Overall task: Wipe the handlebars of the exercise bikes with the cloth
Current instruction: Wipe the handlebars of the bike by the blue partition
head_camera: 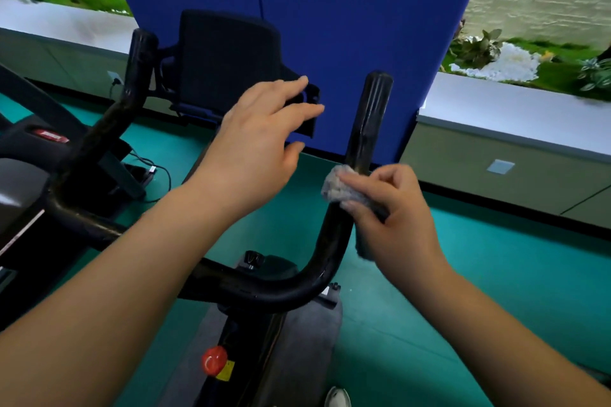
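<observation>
A black U-shaped handlebar (287,287) of an exercise bike fills the middle of the view, with one upright grip at the right (372,119) and another at the left (137,76). My right hand (396,218) holds a grey cloth (344,190) wrapped against the right bar just below its grip. My left hand (261,145) hovers with fingers spread in front of the bike's black console (228,63), holding nothing.
A red knob (215,359) sits on the bike frame below the bar. A second machine (29,175) stands at the left with a cable on the green floor (496,291). A blue partition (330,10) and a white ledge (512,109) lie behind.
</observation>
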### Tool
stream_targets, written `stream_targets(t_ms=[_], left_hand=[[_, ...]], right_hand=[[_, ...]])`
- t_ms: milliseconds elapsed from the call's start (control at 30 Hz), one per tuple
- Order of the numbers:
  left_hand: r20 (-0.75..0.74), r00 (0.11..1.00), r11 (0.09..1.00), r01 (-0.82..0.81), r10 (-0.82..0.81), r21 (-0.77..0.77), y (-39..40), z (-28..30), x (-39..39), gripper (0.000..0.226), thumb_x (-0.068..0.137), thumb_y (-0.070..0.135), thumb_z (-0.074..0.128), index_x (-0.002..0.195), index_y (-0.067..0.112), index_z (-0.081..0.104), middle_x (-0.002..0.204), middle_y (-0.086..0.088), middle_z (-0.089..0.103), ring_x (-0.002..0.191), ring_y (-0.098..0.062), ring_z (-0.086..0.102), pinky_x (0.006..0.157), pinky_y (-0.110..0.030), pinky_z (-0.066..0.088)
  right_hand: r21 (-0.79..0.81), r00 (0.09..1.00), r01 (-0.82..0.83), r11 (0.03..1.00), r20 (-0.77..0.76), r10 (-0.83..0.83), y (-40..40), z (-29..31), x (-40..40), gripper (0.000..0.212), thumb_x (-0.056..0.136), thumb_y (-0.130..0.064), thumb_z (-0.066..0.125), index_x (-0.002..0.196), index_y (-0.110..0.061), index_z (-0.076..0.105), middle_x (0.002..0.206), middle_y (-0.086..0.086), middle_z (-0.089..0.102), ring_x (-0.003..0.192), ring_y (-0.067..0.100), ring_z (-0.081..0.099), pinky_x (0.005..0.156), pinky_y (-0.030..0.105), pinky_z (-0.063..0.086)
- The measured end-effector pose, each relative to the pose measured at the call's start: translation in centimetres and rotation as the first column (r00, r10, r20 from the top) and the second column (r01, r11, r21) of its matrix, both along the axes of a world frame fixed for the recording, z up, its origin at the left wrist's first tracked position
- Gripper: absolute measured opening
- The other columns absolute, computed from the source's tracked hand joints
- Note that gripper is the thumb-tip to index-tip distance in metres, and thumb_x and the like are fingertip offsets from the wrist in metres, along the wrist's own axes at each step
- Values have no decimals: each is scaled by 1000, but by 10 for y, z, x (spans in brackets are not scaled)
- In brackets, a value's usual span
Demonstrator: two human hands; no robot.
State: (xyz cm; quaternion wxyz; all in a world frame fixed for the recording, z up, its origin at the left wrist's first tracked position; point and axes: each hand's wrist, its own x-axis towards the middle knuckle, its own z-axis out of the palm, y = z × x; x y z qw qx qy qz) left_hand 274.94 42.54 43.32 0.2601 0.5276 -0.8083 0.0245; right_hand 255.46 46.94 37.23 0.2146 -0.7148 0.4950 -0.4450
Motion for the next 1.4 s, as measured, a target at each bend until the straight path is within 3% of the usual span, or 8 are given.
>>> stream_targets(t_ms=[100,233,333,500,733,900,1167,1400], left_hand=[[51,998,998,28,-31,56,-2,-3,4,56,84,14,67,136,25,50,149,2,37,137,-22,32,110,-50,31],[60,996,996,55,-59,72,-1,-5,4,56,86,16,66,138,25,48,153,4,31,138,-20,30,112,-47,29],[42,996,994,80,-83,69,-1,-4,2,53,86,15,66,137,22,50,153,3,31,135,-21,32,111,-46,31],[-25,994,992,110,-109,54,-8,-5,-5,54,85,14,67,137,18,51,149,2,33,126,-21,41,102,-46,41],[-47,998,999,26,-28,-41,-28,2,-10,66,80,19,74,140,16,46,143,-3,42,126,-26,40,105,-36,35],[-49,998,998,-34,31,-47,-36,3,-10,64,75,30,78,132,13,55,132,-3,51,120,-28,41,97,-46,43],[-99,994,999,-48,46,-22,-37,3,-10,63,73,30,79,131,17,57,129,1,52,119,-21,38,97,-28,32],[-99,993,997,-71,69,-18,-38,4,-12,63,72,28,80,130,17,58,128,3,52,118,-19,38,97,-22,27]], right_hand=[[-34,1000,-30,999,-8,30,16,-6,1,37,79,-13,67,113,-29,66,94,-3,44,87,2,46,81,5,36],[-113,990,45,993,-125,-59,-29,4,-1,31,81,-12,68,112,-15,70,93,1,42,84,3,39,81,2,31],[-91,986,110,990,-115,-121,-45,10,1,33,82,-7,70,113,-15,70,94,1,40,82,1,37,80,1,30],[-88,996,75,993,-46,-79,-10,-5,0,36,81,-5,66,114,-20,68,95,2,43,86,2,45,82,4,34],[-282,965,93,955,-211,-156,-72,16,-3,30,82,-12,67,112,-12,71,94,7,45,85,18,45,76,19,39],[-224,986,127,966,-78,-147,-45,-4,-3,33,80,-5,67,112,-14,70,96,4,44,86,10,44,81,8,36],[-312,970,202,928,-66,-233,-104,39,-4,30,82,-11,70,111,-15,71,96,4,43,88,8,41,81,11,38],[-267,986,101,958,-103,-132,-65,8,-4,30,80,-4,69,109,-13,72,96,3,42,84,11,42,78,13,37]])
